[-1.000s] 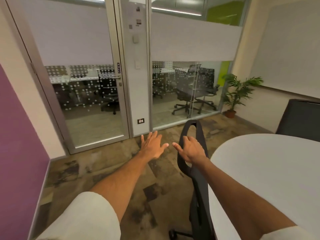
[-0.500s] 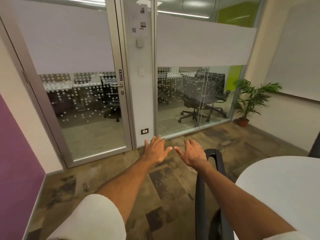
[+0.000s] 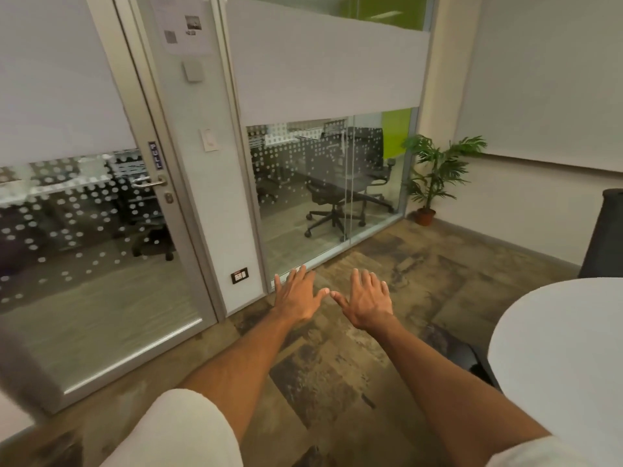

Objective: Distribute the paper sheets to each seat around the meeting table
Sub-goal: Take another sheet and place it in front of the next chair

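My left hand (image 3: 296, 296) and my right hand (image 3: 369, 301) are stretched out in front of me, palms down, fingers spread, thumbs almost touching. Both are empty and hover over the patterned carpet. The rounded end of the white meeting table (image 3: 556, 348) shows at the lower right, with its visible top bare. No paper sheets are in view. A black chair (image 3: 462, 358) peeks out beside the table, just under my right forearm. Another black chair back (image 3: 603, 237) stands at the right edge.
A glass door (image 3: 101, 247) with a PULL sign and a metal handle is at the left. Beside it a glass partition (image 3: 320, 197) looks into another room with office chairs. A potted plant (image 3: 435, 176) stands in the far right corner.
My view has swung right and up. The nearby black chair has slid down and mostly out from under my right hand. My hands have stayed outstretched and empty, a little wider apart.
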The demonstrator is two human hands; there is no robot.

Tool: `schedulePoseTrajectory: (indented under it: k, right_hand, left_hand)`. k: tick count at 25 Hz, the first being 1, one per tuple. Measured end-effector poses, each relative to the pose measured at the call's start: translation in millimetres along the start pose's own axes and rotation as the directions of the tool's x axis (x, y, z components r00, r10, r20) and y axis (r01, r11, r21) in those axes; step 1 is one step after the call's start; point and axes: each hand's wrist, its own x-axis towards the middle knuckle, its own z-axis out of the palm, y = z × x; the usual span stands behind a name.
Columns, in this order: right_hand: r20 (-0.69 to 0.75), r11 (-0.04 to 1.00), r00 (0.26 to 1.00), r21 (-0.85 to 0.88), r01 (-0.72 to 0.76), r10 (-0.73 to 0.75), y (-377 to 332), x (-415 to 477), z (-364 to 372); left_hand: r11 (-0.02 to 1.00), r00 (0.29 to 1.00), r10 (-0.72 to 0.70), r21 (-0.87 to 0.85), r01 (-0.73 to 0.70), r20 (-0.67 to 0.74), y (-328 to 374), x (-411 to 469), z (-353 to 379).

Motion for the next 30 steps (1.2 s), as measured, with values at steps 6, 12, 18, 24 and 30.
schedulePoseTrajectory:
  k: [6,12,18,24,30]
  right_hand:
    - [0.053,0.988,0.987,0.0,-0.153,0.153,-7,80,26]
    - [0.041,0.963,0.962,-0.01,-0.268,0.269,24,155,46]
    - [0.001,0.916,0.916,0.013,-0.401,0.401,101,241,54]
    - [0.003,0.839,0.84,0.028,-0.543,0.543,195,301,50]
    - [-0.005,0.71,0.71,0.005,-0.704,0.704,289,317,39]
  left_hand:
    - [0.995,0.994,0.102,0.002,-0.102,0.039,-31,96,6]
    - [0.98,0.976,0.199,0.001,-0.2,0.088,-18,196,24]
    - [0.941,0.936,0.334,0.018,-0.338,0.107,46,311,47]
    - [0.879,0.868,0.468,0.009,-0.476,0.163,138,409,76]
    - [0.769,0.746,0.632,-0.053,-0.637,0.209,240,474,116]
